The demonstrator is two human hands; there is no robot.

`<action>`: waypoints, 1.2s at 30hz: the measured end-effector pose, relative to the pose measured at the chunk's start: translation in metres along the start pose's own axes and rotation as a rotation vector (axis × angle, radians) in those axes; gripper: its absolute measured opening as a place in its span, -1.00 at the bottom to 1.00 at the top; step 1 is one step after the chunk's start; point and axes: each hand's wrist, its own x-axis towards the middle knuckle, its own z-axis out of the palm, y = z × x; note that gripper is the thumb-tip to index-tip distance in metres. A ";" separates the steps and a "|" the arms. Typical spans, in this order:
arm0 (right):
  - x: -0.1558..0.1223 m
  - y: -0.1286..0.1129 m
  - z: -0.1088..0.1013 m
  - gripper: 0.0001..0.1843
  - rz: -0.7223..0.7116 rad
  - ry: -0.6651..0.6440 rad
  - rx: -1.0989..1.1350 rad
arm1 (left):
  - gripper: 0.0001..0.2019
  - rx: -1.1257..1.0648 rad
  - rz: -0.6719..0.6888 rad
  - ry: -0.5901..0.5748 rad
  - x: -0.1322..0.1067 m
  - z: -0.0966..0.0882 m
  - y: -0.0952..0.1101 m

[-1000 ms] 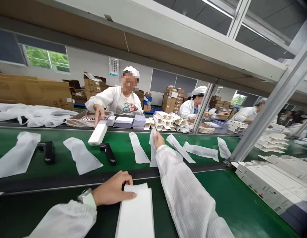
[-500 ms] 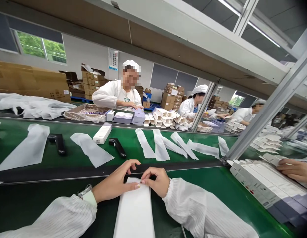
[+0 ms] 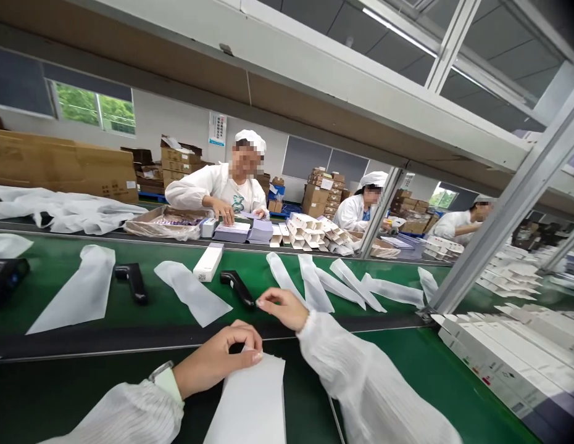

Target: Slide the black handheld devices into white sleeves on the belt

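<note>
A stack of long, flat white sleeves or sheets [image 3: 252,401] lies in front of me, running off the bottom edge of the view. My left hand [image 3: 222,354] pinches its far edge between thumb and curled fingers. My right hand [image 3: 284,306] is stretched out over the edge of the green conveyor belt, its fingers slightly apart. Its fingertips are beside the lower end of a black, pistol-shaped handheld device [image 3: 237,287]; whether they touch it I cannot make out. A white box [image 3: 208,263] and a loose white sleeve [image 3: 193,291] lie near that device.
More white sleeves [image 3: 315,283] and another black device [image 3: 132,282] lie on the belt [image 3: 171,250]. Stacked white cartons [image 3: 500,364] stand at right beside a slanted metal post [image 3: 490,209]. A shelf [image 3: 315,68] hangs overhead. Co-workers [image 3: 241,185] sit across the belt.
My right hand has left the white stack and reached forward to the black device. Items on the belt appear further right. A co-worker's hand at the cartons on the right is gone from view.
</note>
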 end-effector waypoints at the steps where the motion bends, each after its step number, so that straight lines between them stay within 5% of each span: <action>1: 0.017 0.005 0.006 -0.75 0.030 0.084 -0.093 | -0.72 -0.013 -0.015 0.018 0.000 0.001 -0.003; 5: 0.074 0.023 0.032 -0.52 0.174 0.220 -0.252 | -0.77 -0.031 -0.044 0.054 0.001 0.006 -0.012; 8: 0.084 0.029 0.032 -0.40 0.235 0.222 -0.148 | -0.78 0.004 -0.059 0.088 0.001 0.006 -0.014; 15: 0.004 -0.018 -0.028 -0.10 0.044 0.216 0.810 | -0.81 -0.071 0.030 0.143 0.004 0.006 -0.005; 20: -0.030 -0.043 -0.032 -0.14 0.026 0.202 0.837 | -0.83 -0.172 0.055 0.152 0.007 0.014 0.008; 26: -0.039 -0.044 -0.025 -0.71 0.104 0.022 0.741 | -0.86 -0.256 0.106 0.359 0.022 0.022 0.037; 31: -0.059 -0.042 -0.013 -0.54 0.023 -0.270 0.694 | -0.83 -0.113 0.227 0.570 0.040 0.020 0.062; 33: -0.055 -0.037 -0.016 -0.52 0.004 -0.138 0.676 | -0.84 -0.038 0.237 0.608 0.039 0.018 0.060; 36: -0.028 -0.020 -0.039 -0.58 -0.004 0.311 0.503 | -0.73 0.105 0.145 0.550 0.023 0.014 0.038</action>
